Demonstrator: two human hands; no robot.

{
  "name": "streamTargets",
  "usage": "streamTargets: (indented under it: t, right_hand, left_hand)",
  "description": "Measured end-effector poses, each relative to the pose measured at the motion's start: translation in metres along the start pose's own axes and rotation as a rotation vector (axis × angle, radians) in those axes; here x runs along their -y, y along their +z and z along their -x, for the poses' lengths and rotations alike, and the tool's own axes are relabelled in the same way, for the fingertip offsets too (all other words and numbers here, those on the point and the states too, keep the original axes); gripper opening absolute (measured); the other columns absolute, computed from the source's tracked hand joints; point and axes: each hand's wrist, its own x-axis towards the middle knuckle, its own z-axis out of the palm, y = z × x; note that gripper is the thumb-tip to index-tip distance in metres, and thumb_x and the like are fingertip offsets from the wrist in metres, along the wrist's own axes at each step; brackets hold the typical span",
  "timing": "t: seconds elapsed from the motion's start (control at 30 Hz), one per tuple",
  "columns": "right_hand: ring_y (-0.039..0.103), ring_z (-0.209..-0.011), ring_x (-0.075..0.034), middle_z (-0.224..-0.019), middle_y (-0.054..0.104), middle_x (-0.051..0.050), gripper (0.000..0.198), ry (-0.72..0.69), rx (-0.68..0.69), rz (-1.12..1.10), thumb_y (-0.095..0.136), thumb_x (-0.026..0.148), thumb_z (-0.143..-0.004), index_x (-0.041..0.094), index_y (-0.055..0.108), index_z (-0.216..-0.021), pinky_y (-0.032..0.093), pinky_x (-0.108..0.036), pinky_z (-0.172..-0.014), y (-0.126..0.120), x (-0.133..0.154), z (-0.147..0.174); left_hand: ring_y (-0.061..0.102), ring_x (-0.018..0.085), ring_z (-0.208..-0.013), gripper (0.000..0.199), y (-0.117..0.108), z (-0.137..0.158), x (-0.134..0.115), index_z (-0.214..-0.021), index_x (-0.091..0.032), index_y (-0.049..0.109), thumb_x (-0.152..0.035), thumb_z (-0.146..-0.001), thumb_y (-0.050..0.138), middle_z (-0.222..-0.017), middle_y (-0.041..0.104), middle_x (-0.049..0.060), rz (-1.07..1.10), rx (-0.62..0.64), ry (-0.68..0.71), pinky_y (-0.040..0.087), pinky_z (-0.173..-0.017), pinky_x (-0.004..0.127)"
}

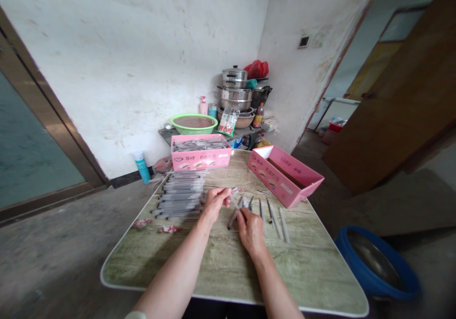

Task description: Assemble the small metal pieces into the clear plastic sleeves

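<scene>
My left hand [214, 204] pinches the upper end of a whitish, translucent pen tube [234, 201] above the middle of the table. The fingers of my right hand [251, 229] are closed on the tube's lower end. Several dark-tipped pens [232, 220] lie beside and partly behind my right hand, which hides some of them. Further right, a few slim pens and pale tubes [276, 221] are spread side by side. Left of my left hand is a stack of many grey translucent pens [181, 193], laid roughly parallel.
Behind the stack, a pink box [201, 160] holds many pens. Another pink box [285, 179] sits tilted at the table's right rear. Beyond the table [221, 267] are a green basin [194, 130], stacked steel pots [235, 98] and bottles. A blue tub [409, 286] stands on the floor.
</scene>
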Motion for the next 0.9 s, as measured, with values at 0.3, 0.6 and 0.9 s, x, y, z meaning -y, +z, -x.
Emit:
streamTargets:
  t: [0.3,0.6,0.9]
  right_hand:
    - [0.025,-0.034,-0.007,-0.039,0.037,0.007,0.049,0.235,0.217,-0.526,0.043,0.057,-0.089,0.015,0.062,-0.073,0.019,-0.020,-0.038,-0.0040,-0.0031,-0.0052]
    - [0.043,-0.049,-0.011,-0.053,0.051,-0.001,0.043,0.006,0.011,-0.026,0.044,0.045,-0.092,0.016,0.057,-0.062,0.026,-0.022,-0.051,0.0005,-0.0005,-0.0005]
    - [0.036,-0.041,-0.009,-0.045,0.044,0.003,0.050,0.086,0.142,-0.245,0.037,0.053,-0.093,0.016,0.060,-0.070,0.024,-0.021,-0.044,-0.0024,-0.0054,-0.0041]
  left_hand:
    - [0.046,0.007,-0.044,0.041,0.0033,0.0011,-0.0033,-0.079,-0.009,0.071,-0.049,-0.071,0.071,-0.053,0.056,0.000,-0.007,0.102,0.053,0.036,-0.044,0.020]
    - [0.044,0.008,-0.040,0.042,-0.0008,-0.0005,0.0016,-0.073,-0.009,0.069,-0.051,-0.068,0.073,-0.049,0.053,-0.001,-0.053,0.006,0.026,0.036,-0.040,0.020]
    - [0.046,0.008,-0.042,0.043,0.0031,0.0015,-0.0014,-0.076,-0.009,0.071,-0.051,-0.069,0.072,-0.051,0.055,0.000,-0.048,0.090,0.040,0.037,-0.043,0.020]
